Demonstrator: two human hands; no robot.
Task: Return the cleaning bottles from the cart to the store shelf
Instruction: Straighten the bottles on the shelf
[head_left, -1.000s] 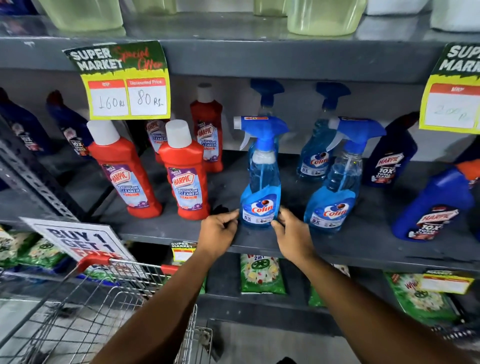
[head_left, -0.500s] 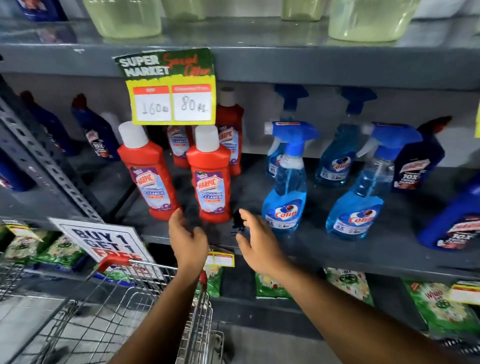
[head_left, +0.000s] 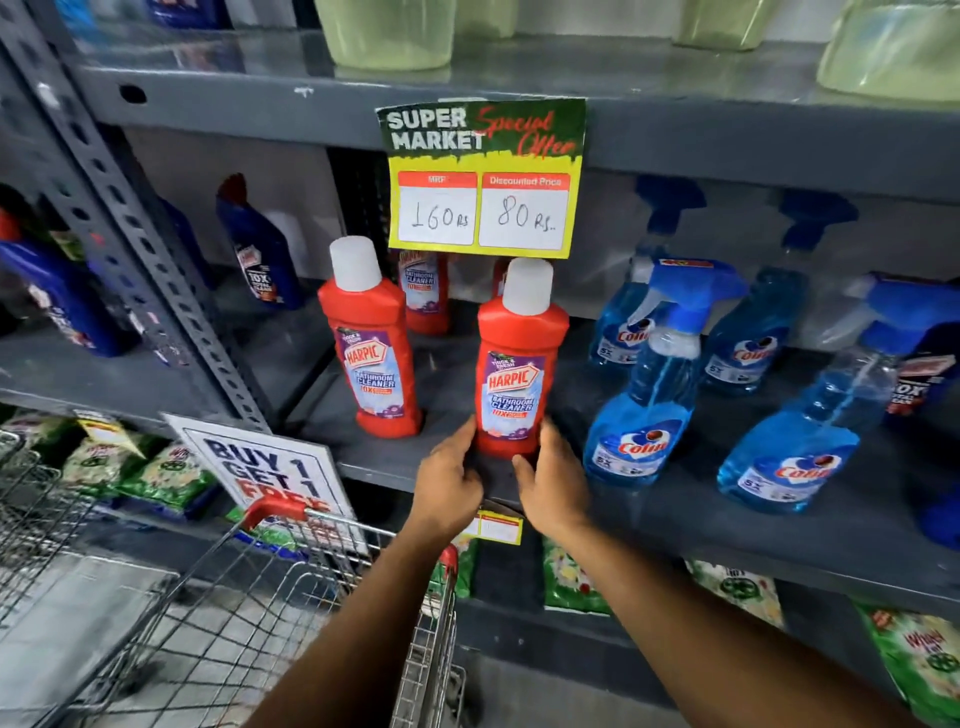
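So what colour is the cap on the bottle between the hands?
White, on a red bottle; the head view shows the cap clearly.

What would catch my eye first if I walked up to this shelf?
Probably the yellow and green special offer sign hanging from the upper shelf edge, reading 160 Rs and 80 Rs. Right below it, two hands, the left hand and the right hand, cup the base of a red Harpic bathroom cleaner bottle at the shelf's front. Blue Colin spray bottles stand to its right.
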